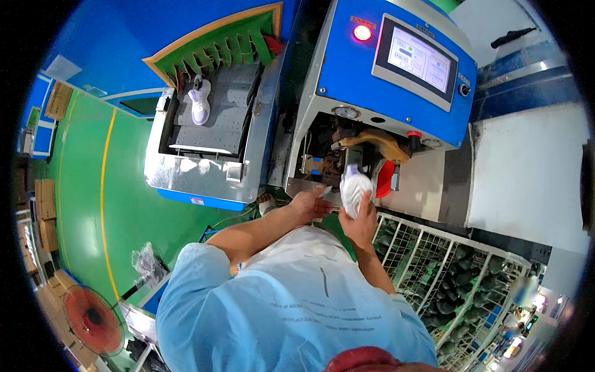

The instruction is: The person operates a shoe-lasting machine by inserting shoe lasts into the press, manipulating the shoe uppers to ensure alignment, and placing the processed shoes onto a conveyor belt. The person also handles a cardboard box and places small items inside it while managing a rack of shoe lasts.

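In my right hand is a white shoe, gripped at its near end with the patterned sole facing up. The shoe's far end reaches into the opening under the blue machine, against a dark upright part. A yellowish curved arm sits just above that part. My left hand is to the left of the shoe, apart from it, its fingers stretched out below the machine's lower edge. A small pale patch by its thumb is too unclear to name.
At left, another white shoe lies on a dark conveyor before a green strip curtain. A lit touchscreen and a glowing red lamp are on the machine. A white wire rack of dark shoe lasts stands at right.
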`<state>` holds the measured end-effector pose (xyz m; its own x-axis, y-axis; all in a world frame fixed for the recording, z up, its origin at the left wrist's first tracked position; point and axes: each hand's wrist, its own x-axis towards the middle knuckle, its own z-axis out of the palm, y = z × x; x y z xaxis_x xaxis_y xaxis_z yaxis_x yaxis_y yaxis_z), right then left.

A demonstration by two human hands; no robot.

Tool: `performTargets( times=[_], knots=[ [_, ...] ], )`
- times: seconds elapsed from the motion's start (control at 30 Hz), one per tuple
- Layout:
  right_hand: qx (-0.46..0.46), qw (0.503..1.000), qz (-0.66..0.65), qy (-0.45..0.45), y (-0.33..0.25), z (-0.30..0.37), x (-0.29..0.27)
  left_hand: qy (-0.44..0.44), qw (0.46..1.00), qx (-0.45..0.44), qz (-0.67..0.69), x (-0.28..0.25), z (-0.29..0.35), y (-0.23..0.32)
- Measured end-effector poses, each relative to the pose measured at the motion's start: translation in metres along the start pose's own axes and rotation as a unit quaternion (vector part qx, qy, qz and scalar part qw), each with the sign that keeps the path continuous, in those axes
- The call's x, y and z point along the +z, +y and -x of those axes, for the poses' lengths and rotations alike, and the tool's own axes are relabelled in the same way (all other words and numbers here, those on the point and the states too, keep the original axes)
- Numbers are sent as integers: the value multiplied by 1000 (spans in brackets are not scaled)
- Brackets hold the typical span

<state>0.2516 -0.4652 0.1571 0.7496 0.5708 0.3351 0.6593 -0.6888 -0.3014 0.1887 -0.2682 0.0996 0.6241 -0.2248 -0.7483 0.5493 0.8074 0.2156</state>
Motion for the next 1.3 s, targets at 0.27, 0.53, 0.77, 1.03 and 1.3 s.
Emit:
performTargets(
  times=[0.27, 0.53, 0.77, 1.03, 1.3],
  knots=[
    [5, 951, -62, -304, -26, 52, -95, -42, 994, -102, -17, 4, -12, -40],
    [488, 555, -673, -23, -1, 11, 43, -19, 993, -64, -96, -14, 14, -45],
    [483, 597, -635, 82, -23, 6, -7, -30, 990, -42, -132, -76, -35, -47],
    [595, 754, -150, 237, 58, 225, -148, 28, 952, -90, -291, 47, -149, -103],
    [725, 515, 207, 409, 153, 431, -229, -39, 921, 6, -387, 311, -205, -116]
  ],
)
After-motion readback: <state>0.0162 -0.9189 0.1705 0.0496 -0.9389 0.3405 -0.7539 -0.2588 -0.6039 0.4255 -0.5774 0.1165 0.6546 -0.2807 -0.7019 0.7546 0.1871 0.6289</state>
